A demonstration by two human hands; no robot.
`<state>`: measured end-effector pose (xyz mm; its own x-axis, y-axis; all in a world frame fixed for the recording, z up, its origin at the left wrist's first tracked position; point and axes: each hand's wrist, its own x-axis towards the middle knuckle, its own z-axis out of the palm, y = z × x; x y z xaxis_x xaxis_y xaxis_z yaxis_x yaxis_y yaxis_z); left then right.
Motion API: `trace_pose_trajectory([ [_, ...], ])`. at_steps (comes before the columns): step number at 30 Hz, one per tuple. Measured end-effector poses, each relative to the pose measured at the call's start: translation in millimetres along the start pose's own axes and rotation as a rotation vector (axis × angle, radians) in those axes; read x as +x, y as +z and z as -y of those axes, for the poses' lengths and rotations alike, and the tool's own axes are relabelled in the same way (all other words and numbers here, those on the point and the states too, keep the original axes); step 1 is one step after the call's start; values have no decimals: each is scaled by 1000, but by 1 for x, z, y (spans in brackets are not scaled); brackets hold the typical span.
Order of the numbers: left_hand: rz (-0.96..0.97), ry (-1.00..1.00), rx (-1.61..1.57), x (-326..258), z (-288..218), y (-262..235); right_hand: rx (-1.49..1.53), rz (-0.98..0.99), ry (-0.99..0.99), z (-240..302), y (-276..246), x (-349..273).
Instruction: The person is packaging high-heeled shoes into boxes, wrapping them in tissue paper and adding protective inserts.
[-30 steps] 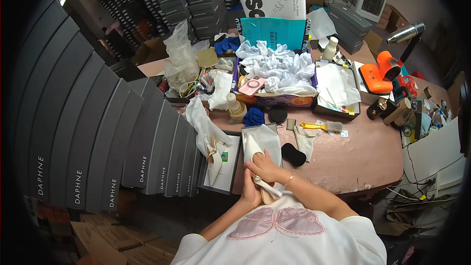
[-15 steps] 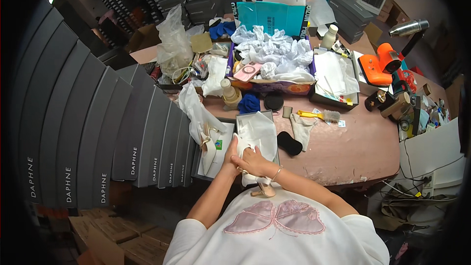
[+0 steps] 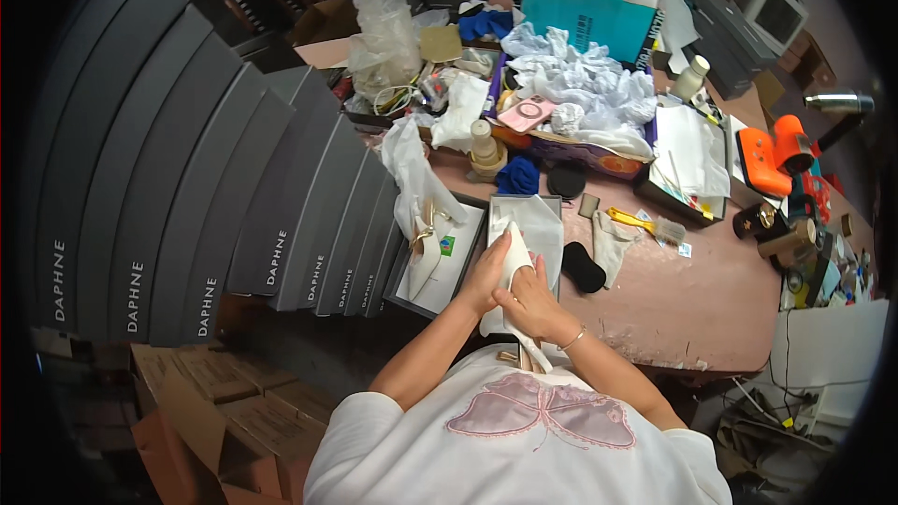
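My left hand (image 3: 486,273) and right hand (image 3: 529,301) both grip a white cloth bag (image 3: 510,271) over the open grey shoebox (image 3: 541,215) at the bench (image 3: 692,309) edge.

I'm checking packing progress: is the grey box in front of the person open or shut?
Open. The grey box has no lid on it, white tissue paper lies spread inside, and both hands, left hand and right hand, press a white item at its near edge.
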<state>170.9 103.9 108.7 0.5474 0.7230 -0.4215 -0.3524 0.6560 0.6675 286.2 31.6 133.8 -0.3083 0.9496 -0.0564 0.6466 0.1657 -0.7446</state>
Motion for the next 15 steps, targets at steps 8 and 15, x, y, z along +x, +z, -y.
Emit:
trace_pose_trajectory([
  [8, -8, 52, 109, -27, 10, -2, 302, 132, -142, 4, -45, -49],
  [15, -164, -202, -305, -40, 63, -13, 616, -306, 136, -102, -149, 138],
])
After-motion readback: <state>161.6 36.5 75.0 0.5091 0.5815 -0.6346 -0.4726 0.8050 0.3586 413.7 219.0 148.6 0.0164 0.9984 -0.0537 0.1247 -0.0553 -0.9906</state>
